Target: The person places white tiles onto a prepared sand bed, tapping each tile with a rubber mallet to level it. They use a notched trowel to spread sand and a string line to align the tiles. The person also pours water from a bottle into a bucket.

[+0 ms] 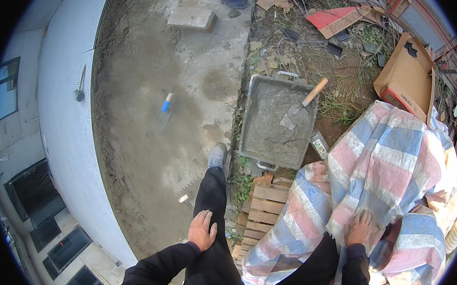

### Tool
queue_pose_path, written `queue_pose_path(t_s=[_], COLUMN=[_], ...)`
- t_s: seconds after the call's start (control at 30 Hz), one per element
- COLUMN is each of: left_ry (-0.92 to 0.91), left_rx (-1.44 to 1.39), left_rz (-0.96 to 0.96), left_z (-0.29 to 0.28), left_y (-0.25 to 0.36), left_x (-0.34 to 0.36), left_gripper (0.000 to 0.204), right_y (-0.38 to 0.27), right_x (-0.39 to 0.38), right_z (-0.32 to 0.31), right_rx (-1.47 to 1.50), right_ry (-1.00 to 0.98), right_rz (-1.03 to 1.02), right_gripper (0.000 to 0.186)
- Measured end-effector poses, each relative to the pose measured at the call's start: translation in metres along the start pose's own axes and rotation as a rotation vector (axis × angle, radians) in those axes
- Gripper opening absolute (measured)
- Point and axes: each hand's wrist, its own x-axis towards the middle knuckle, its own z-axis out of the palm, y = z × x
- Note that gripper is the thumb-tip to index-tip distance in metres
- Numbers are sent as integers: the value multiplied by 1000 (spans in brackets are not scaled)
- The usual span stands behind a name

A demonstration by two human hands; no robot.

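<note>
Left hand — thumb apart — rests on the thigh. Right hand touches the striped tarp — grip unclear.

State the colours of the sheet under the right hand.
Sheet: blue, white and pink; head view.

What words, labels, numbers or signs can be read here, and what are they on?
None can be made out surely; these carry print:
Open brown cardboard box with a red lower band: small dark print on its side, too small to read.
Small container with a pale label: label too small to read.
Flattened red-and-brown cardboard piece: dark marks, too small to read.
</note>
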Motion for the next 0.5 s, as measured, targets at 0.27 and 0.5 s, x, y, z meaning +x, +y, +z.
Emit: queue_pose_path(t_s=[0.27,0.5], left_ry=[-216,-198], left_rx=[217,263], left_rz=[15,13], left_z=[36,33], left_y=[29,41], left_x=[0,9], left_gripper=[50,51], right_y=[122,137], right_x=[91,144], right_z=[165,189], right_rx=[102,-33], right_ry=[-92,-217], right_rz=[-129,-223], right_gripper=[51,41])
